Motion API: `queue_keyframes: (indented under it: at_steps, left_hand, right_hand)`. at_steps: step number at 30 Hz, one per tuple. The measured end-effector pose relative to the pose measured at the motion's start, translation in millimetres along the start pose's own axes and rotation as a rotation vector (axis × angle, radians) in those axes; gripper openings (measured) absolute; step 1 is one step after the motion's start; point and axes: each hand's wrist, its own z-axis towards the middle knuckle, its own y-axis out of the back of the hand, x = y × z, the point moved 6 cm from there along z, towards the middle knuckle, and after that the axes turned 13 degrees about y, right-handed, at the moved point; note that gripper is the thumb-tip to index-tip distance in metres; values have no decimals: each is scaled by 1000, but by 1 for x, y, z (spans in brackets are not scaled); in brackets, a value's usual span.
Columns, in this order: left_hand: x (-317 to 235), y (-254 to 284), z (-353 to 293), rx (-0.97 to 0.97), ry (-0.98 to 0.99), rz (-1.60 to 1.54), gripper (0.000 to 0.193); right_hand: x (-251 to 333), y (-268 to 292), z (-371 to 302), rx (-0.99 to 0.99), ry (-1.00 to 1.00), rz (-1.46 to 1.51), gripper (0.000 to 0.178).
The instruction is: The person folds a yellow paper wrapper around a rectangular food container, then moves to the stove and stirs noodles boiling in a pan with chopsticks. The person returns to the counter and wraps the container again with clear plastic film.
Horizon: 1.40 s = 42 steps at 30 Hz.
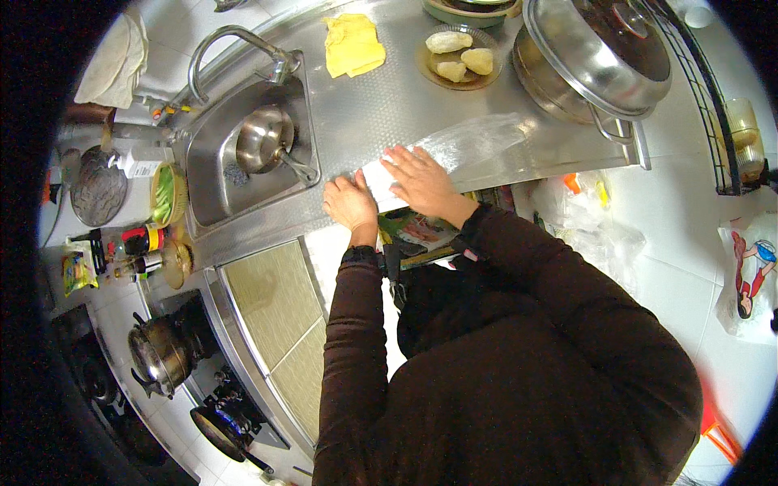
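A flat white piece [379,183], whose material I cannot make out, lies at the front edge of the steel counter. My right hand [421,183] rests on it, fingers stretched and apart. At its left side, my left hand [352,202] is bent with the fingers curled and the thumb against the white edge; the fingertips are partly hidden. From under my right hand a thin, whitish, shiny layer [478,142] spreads rightward over the counter. It could be plastic film or a powdery smear.
Left of my hands is a sink [212,174] holding a metal pan [266,139]. Behind lie a yellow cloth [355,45] and a plate [486,81] with three pale lumps. A large lidded pot [547,81] stands right. A lit burner [229,421] glows lower left.
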Motion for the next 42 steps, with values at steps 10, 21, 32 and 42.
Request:
queue_keyframes:
  at_steps: [10,21,32,42]
  left_hand:
    - [2,-1,1,2,14,-41,36]
    - [5,7,2,114,-268,-235,14]
    - [74,13,-36,416,-67,-430,19]
    - [114,-16,-88,1112,803,-1149,15]
  right_hand:
    - [-102,38,-62,123,-304,-223,57]
    - [-107,59,-59,67,-297,-106,59]
    - [-62,54,-79,-62,-252,278,57]
    - [-33,35,-40,64,88,80,52]
